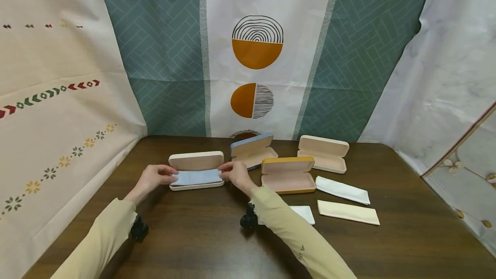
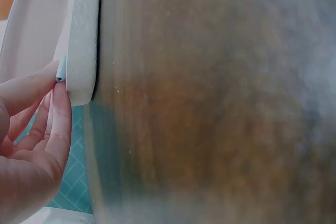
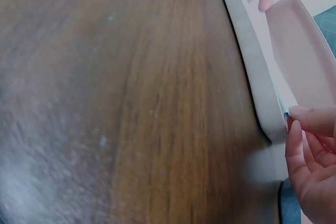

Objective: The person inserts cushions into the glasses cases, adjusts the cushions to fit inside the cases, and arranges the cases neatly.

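Observation:
A folded light blue cloth lies lengthwise over the base of a white glasses case whose lid stands raised behind it. My left hand pinches the cloth's left end between thumb and finger; the left wrist view shows this left hand right at the case's end. At the opposite end my right hand pinches the other corner. In the right wrist view, this right hand has thumb and forefinger on the cloth's edge, just at the rim of the case.
Right of the white case stand a blue glasses case, a yellow one and a cream one, all with lids up. A white folded cloth, a pale yellow cloth and another white cloth lie nearer the front.

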Tool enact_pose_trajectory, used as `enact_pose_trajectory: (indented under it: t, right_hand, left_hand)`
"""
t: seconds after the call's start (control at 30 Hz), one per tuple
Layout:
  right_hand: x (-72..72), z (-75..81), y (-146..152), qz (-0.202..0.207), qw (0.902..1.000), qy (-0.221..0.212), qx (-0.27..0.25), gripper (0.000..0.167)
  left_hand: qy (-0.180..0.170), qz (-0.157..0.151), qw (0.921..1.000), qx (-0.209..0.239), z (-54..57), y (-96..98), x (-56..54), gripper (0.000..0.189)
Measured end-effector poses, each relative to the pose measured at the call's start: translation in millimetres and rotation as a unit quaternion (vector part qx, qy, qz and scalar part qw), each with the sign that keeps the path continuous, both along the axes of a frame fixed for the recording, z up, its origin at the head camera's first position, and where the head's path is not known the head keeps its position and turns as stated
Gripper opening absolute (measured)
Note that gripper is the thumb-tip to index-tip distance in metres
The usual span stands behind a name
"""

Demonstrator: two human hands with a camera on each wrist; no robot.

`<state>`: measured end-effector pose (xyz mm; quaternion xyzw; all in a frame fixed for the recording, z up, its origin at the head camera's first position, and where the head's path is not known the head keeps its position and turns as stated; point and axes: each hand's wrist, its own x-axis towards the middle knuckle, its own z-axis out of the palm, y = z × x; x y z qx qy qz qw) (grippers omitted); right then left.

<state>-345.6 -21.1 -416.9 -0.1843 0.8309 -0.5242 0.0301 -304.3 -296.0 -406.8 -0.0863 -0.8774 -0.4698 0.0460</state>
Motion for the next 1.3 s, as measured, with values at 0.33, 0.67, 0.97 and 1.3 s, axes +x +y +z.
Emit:
enact_pose_trajectory:
  t: [0.33,0.67,0.97,1.3]
  right_hand:
    - [1.9,-3.2,-2,-0.009,0.9997,0.02,0.013,0.015]
    - [7.5,1.7,-2,0.013,0.9992,0.036,0.015,0.018]
    - [10.3,2.5,-2,-0.038,0.9972,0.053,-0.035,0.025]
    - [13.9,4.7,-2,-0.046,0.9972,0.003,-0.059,0.062]
  left_hand:
    - [0.014,0.007,0.9991,-0.039,2.9,4.0,-1.1,0.023]
    - [0.001,0.017,0.9993,-0.034,1.8,0.5,-1.5,0.024]
    - [-0.005,0.048,0.9984,0.03,7.0,-9.5,1.4,0.039]
    - [-0.092,0.044,0.988,0.116,14.0,8.2,7.3,0.077]
